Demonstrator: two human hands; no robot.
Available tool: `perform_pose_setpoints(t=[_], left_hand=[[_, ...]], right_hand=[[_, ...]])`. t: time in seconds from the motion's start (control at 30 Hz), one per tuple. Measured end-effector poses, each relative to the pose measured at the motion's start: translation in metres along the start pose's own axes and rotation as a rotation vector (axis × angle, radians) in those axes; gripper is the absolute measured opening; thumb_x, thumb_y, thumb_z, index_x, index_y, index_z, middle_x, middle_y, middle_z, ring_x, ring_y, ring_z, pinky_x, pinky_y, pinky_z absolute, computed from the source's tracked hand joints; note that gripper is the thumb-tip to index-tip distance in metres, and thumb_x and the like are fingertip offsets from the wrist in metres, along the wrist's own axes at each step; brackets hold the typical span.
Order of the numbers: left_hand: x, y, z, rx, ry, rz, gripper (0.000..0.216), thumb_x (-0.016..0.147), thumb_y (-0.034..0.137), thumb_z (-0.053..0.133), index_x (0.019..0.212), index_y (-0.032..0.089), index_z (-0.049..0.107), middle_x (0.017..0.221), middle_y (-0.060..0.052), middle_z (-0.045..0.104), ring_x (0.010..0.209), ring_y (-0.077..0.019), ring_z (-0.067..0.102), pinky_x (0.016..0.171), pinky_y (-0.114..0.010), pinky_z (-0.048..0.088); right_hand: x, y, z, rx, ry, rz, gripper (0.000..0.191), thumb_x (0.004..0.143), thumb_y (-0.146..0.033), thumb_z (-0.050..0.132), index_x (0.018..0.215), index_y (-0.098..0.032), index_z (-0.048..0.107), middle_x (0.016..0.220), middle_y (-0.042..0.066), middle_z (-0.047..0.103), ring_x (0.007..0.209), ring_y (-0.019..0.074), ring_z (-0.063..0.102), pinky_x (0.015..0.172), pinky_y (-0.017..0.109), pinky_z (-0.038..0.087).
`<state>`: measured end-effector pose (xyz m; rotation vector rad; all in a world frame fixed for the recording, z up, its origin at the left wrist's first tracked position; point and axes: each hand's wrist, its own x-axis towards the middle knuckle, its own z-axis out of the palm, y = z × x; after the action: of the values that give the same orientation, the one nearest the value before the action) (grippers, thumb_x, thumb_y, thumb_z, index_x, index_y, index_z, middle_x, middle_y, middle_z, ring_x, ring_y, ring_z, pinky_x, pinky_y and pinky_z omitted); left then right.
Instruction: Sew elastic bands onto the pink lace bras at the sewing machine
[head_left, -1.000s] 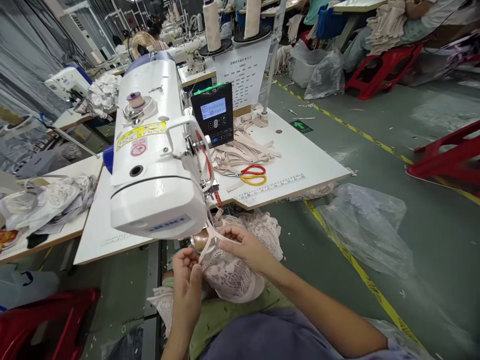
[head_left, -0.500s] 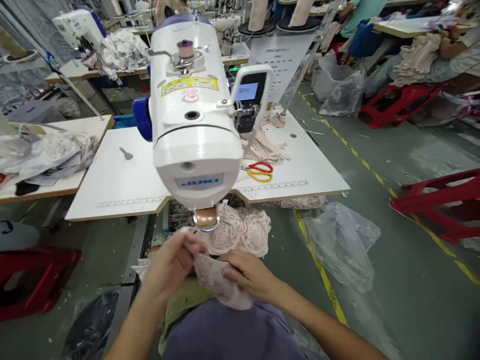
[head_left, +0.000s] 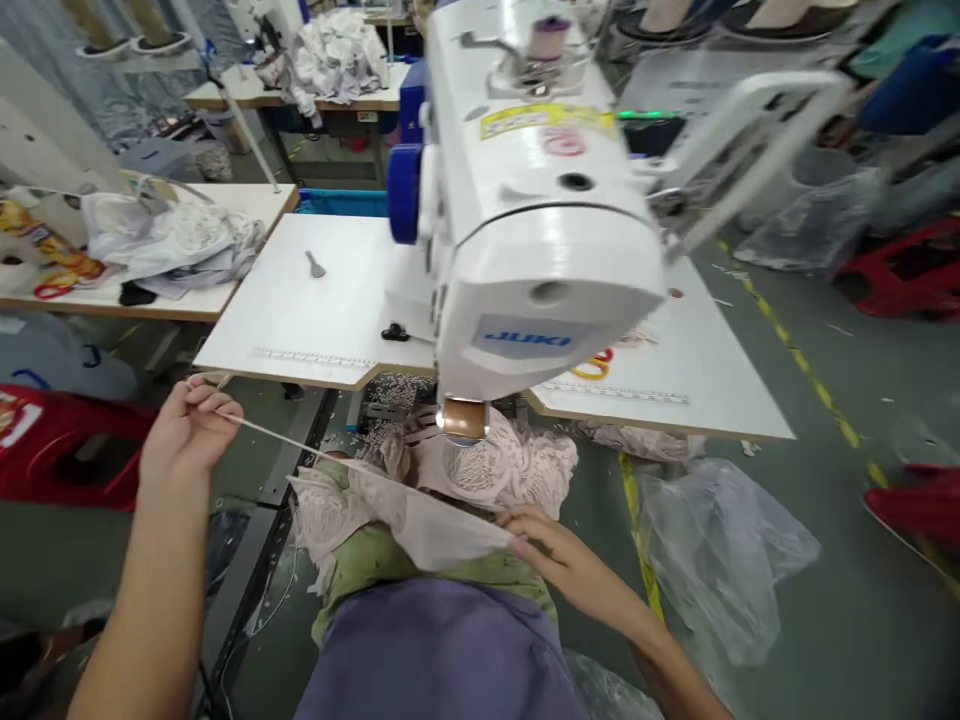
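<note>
At the left, my left hand [head_left: 191, 430] is closed on the end of a narrow pale strap [head_left: 281, 437], which is pulled taut toward my lap. The strap runs into a pale pink mesh bra piece [head_left: 442, 530]. My right hand [head_left: 559, 555] pinches the other end of this piece, right of my lap. Behind it, a pale pink lace bra [head_left: 487, 465] lies below the head of a white sewing machine [head_left: 540, 290]. More pale lace [head_left: 330, 510] hangs by my left thigh.
White tabletops [head_left: 322, 310] flank the machine. Red-and-yellow scissors [head_left: 594, 365] lie partly hidden behind it. A grey metal tool [head_left: 314, 265] rests on the left top. Clear plastic bags [head_left: 720, 550] and a red stool [head_left: 67, 450] stand on the floor.
My left hand has moved out to the left, drawing the strap straight. The mesh piece is now stretched across my lap, and the view has turned left.
</note>
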<state>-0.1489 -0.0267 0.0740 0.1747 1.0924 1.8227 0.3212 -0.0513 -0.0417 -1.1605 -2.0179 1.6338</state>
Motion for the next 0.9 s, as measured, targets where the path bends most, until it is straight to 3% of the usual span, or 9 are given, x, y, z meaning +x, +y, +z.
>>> perform_pose_setpoints(t=[0.07,0.2,0.27,0.3,0.4,0.47,0.57,0.7,0.9], left_hand=[[0.011,0.002,-0.022,0.011,0.034,0.031,0.038,0.106,0.021,0.023,0.078,0.017,0.048,0.046,0.011,0.045,0.039,-0.0013,0.040,0.048,-0.014,0.038],[0.011,-0.011,-0.043,0.082,0.027,0.063,0.029,0.104,0.028,0.038,0.079,0.018,0.051,0.046,0.012,0.041,0.038,-0.0027,0.036,0.045,-0.014,0.037],[-0.005,-0.034,-0.038,0.164,-0.034,0.011,0.023,0.097,0.032,0.054,0.079,0.018,0.054,0.047,0.012,0.037,0.038,-0.0032,0.033,0.043,-0.015,0.034],[-0.016,-0.049,-0.032,0.219,-0.079,-0.039,0.022,0.092,0.031,0.062,0.076,0.017,0.055,0.047,0.012,0.036,0.039,-0.0033,0.031,0.042,-0.015,0.032],[-0.055,-0.101,-0.010,0.420,-0.241,-0.234,0.028,0.080,0.026,0.076,0.064,0.015,0.056,0.051,0.008,0.042,0.044,-0.0045,0.036,0.046,-0.018,0.033],[-0.080,-0.129,0.005,0.520,-0.333,-0.300,0.028,0.080,0.029,0.076,0.063,0.014,0.059,0.051,0.008,0.042,0.045,-0.0045,0.032,0.046,-0.018,0.028],[-0.107,-0.150,0.022,0.624,-0.447,-0.321,0.023,0.081,0.033,0.073,0.071,0.014,0.066,0.057,0.005,0.049,0.052,-0.0071,0.038,0.050,-0.020,0.029],[-0.123,-0.152,0.040,0.930,-0.639,-0.217,0.025,0.086,0.037,0.063,0.074,0.015,0.064,0.065,0.003,0.052,0.060,-0.0102,0.042,0.055,-0.022,0.031],[-0.117,-0.163,0.044,1.261,-0.779,-0.084,0.029,0.092,0.038,0.051,0.073,0.018,0.061,0.063,0.003,0.051,0.060,-0.0134,0.045,0.056,-0.025,0.031]], right_hand=[[0.002,0.012,0.005,0.082,0.113,0.096,0.026,0.094,-0.046,0.053,0.095,-0.024,0.067,0.090,0.006,0.066,0.082,0.0218,0.062,0.072,0.034,0.051],[0.011,0.028,0.028,0.243,0.765,0.119,0.037,0.083,-0.049,0.068,0.108,-0.023,0.056,0.081,0.003,0.064,0.072,0.0194,0.061,0.064,0.030,0.049],[0.018,0.024,0.041,0.200,0.930,0.098,0.035,0.083,-0.048,0.068,0.103,-0.023,0.055,0.079,0.002,0.062,0.066,0.0178,0.059,0.059,0.029,0.047],[0.023,0.018,0.047,0.156,0.881,0.093,0.031,0.084,-0.048,0.067,0.099,-0.023,0.057,0.078,0.003,0.062,0.063,0.0174,0.057,0.056,0.028,0.045],[0.039,-0.009,0.060,0.090,0.426,0.055,0.028,0.090,-0.049,0.058,0.091,-0.021,0.065,0.082,0.006,0.067,0.068,0.0198,0.061,0.060,0.031,0.047],[0.049,-0.029,0.062,0.107,0.212,0.036,0.031,0.092,-0.049,0.054,0.094,-0.021,0.068,0.086,0.006,0.068,0.073,0.0204,0.061,0.064,0.031,0.047],[0.060,-0.051,0.058,0.181,0.144,0.027,0.038,0.093,-0.054,0.052,0.100,-0.021,0.069,0.080,0.004,0.066,0.065,0.0170,0.056,0.058,0.028,0.042],[0.063,-0.068,0.044,0.175,0.145,-0.032,0.038,0.090,-0.054,0.057,0.104,-0.021,0.070,0.065,-0.001,0.056,0.054,0.0126,0.046,0.051,0.025,0.034],[0.064,-0.076,0.022,-0.109,0.036,-0.123,0.019,0.095,-0.034,0.055,0.089,-0.023,0.069,0.079,0.001,0.066,0.072,0.0158,0.058,0.065,0.027,0.038]])
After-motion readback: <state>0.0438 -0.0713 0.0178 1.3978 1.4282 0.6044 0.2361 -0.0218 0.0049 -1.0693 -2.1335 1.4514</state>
